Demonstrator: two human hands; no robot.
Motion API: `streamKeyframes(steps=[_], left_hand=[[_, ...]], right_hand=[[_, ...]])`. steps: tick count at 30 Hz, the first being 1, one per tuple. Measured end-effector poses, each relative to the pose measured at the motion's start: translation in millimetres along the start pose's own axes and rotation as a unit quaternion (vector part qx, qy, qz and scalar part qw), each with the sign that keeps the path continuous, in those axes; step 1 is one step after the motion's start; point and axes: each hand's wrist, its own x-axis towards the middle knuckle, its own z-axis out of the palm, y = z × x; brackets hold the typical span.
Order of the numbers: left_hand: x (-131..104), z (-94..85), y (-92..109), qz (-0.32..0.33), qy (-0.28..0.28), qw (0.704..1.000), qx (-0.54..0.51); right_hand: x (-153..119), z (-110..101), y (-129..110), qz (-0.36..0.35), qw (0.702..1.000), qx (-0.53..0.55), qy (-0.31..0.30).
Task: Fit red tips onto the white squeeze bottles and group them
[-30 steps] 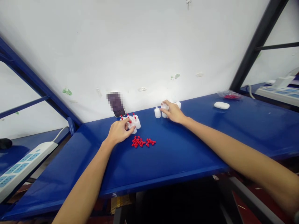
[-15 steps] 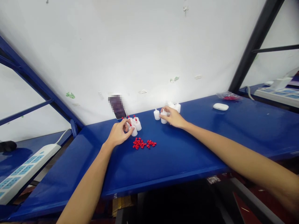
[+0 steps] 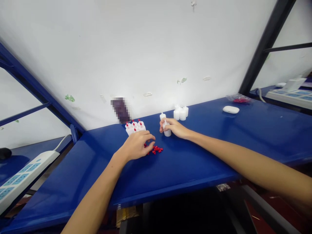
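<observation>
My right hand (image 3: 175,127) is wrapped round a small white dropper bottle (image 3: 167,131), which stands upright with its bare nozzle up. Another white bottle (image 3: 162,115) is just behind that hand. Above a pile of small red caps (image 3: 157,149) hovers my left hand (image 3: 138,144), thumb and fingertips apart, covering part of the pile. Whether a fingertip touches a cap is hidden. Behind my left hand stands a tight cluster of white bottles with red caps on their nozzles (image 3: 134,125), its front partly covered.
Several uncapped white bottles (image 3: 182,114) stand near the wall. Leaning on the wall is a blurred phone (image 3: 121,110). To the right are a white oval case (image 3: 231,110) and a clear bag with red pieces (image 3: 240,98). The blue table (image 3: 185,169) has a front edge; blue frame posts stand left.
My left hand has left the capped bottles and come right and nearer, over the red caps. My right hand has brought its bottle slightly left and toward me.
</observation>
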Motion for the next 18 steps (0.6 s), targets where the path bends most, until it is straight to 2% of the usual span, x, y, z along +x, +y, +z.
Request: streamKeyframes(steps=[10, 18], left_hand=[[5, 11.4, 14, 0.052, -0.032, 0.998, 0.003], [5, 13.1, 17, 0.081, -0.036, 0.996, 0.015]], right_hand=[[-2, 7, -6, 0.039, 0.999, 0.035, -0.014], [-4, 10, -11, 0.044, 0.997, -0.028, -0.061]])
